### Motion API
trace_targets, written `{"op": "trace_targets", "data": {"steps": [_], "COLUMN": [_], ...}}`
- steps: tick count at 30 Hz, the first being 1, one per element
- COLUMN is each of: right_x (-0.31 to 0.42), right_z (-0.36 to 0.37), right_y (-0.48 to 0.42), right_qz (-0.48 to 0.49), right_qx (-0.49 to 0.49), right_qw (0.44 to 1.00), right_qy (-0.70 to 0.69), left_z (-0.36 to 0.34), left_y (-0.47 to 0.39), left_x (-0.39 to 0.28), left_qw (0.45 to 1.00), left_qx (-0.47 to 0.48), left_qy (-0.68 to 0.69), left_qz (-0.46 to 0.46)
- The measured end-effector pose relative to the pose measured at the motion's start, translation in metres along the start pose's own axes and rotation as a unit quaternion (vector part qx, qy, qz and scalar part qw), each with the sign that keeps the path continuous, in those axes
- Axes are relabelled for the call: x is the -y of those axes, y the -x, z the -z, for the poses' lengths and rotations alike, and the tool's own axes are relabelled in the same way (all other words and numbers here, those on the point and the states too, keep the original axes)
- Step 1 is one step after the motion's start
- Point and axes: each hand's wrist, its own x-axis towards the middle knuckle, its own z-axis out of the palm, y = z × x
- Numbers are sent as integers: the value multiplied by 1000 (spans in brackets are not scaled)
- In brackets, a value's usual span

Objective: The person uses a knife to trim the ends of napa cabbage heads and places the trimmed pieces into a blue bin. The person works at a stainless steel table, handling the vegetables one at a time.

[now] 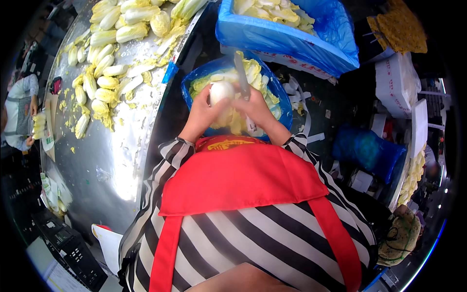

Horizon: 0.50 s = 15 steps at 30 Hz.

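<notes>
My left hand (204, 111) grips a napa cabbage (221, 91), its round white base end turned up toward me. In my right hand (255, 106) is a knife (241, 75), blade pointing away from me and slightly blurred. The pale lower end of its handle shows below the fist, close beside the cabbage. Both hands are over a container lined with a blue plastic bag (285, 106), which holds loose yellow and pale green cabbage leaves (255, 69). The lower part of the held cabbage blurs into the leaves behind it.
Left, a metal table (109, 157) bears several trimmed napa cabbages (131, 32) and leaf scraps. Ahead stands a blue-lined foam box (284, 43) of cabbage. White boxes (394, 85) and a blue bag (368, 149) lie right. Across the table, another person (22, 109) holds packed cabbages.
</notes>
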Motion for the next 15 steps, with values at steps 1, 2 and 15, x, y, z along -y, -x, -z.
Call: {"op": "trace_targets", "data": {"steps": [1, 2, 15], "right_x": [0, -6, -47], "right_z": [1, 0, 0], "right_y": [0, -2, -7], "right_qz": [2, 19, 122], "right_qx": [-3, -6, -60], "right_qw": [1000, 1000, 985], "right_qy": [7, 8, 104], "left_z": [1, 2, 2], "left_y": [0, 0, 5], "left_x": [0, 1, 9], "left_qw": [999, 998, 994], "left_qx": [8, 18, 107], "left_qy": [-31, -62, 7], "left_qz": [-8, -16, -33]}}
